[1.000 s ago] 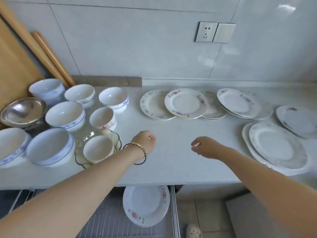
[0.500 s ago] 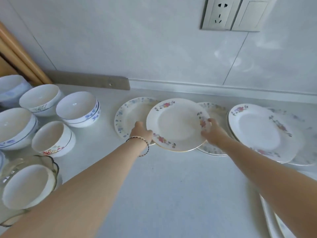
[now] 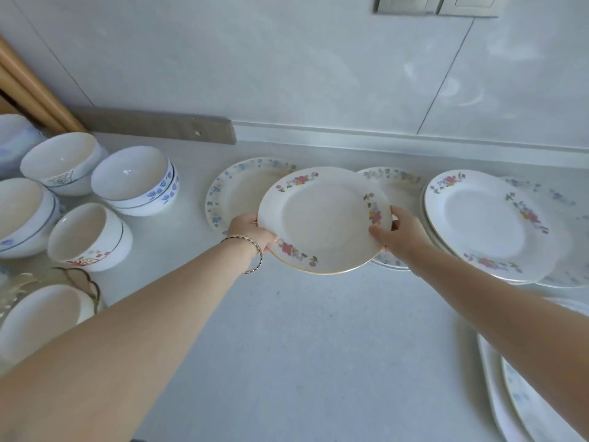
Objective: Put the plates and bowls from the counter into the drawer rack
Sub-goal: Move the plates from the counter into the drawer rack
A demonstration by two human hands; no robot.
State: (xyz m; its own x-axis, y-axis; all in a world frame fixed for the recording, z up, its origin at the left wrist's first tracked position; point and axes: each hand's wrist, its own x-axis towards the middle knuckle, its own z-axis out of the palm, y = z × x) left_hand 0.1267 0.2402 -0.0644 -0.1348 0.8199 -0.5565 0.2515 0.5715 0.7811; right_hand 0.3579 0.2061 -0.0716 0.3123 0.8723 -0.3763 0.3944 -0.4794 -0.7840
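A white plate with pink flowers and a gold rim [image 3: 322, 218] is held a little above the counter by both hands. My left hand [image 3: 251, 232] grips its left edge; a bracelet sits on that wrist. My right hand [image 3: 400, 232] grips its right edge, thumb on the rim. Under and behind it lie a blue-flowered plate [image 3: 236, 193] and another plate [image 3: 398, 189]. To the right sits a stack of pink-flowered plates [image 3: 484, 224]. Several bowls stand at the left, among them a blue-flowered bowl [image 3: 137, 180]. The drawer rack is out of view.
The grey counter [image 3: 302, 346] runs to a tiled wall with a socket [image 3: 406, 4] at the top. Wooden boards [image 3: 28, 90] lean at the far left. A glass dish with a white bowl [image 3: 41, 317] sits near the left edge. Large plates [image 3: 522, 403] lie at the lower right.
Both hands went from hovering over the counter's front to the pink-flowered plate, closed on its edges and lifted it slightly toward me. The view moved closer to the wall.
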